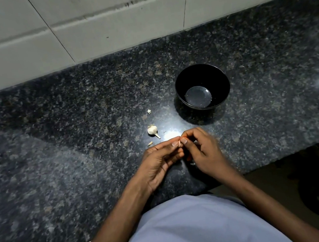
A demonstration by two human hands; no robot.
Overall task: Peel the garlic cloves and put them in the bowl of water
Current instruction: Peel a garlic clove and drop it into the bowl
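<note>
Both hands meet over the front of the dark granite counter (70,125). My left hand (161,160) and my right hand (201,151) pinch a small garlic clove (179,143) between thumbs and forefingers; only a pale sliver of it shows. A white garlic bulb (152,130) with a short stem lies on the counter just beyond my left hand. The black bowl (219,81) with a little water in its bottom stands further back to the right, apart from both hands.
Small bits of garlic skin lie near the bulb (150,143), further back (149,111) and under my right hand (192,164). A white tiled wall (116,18) closes off the back. The counter's front edge drops away at the right.
</note>
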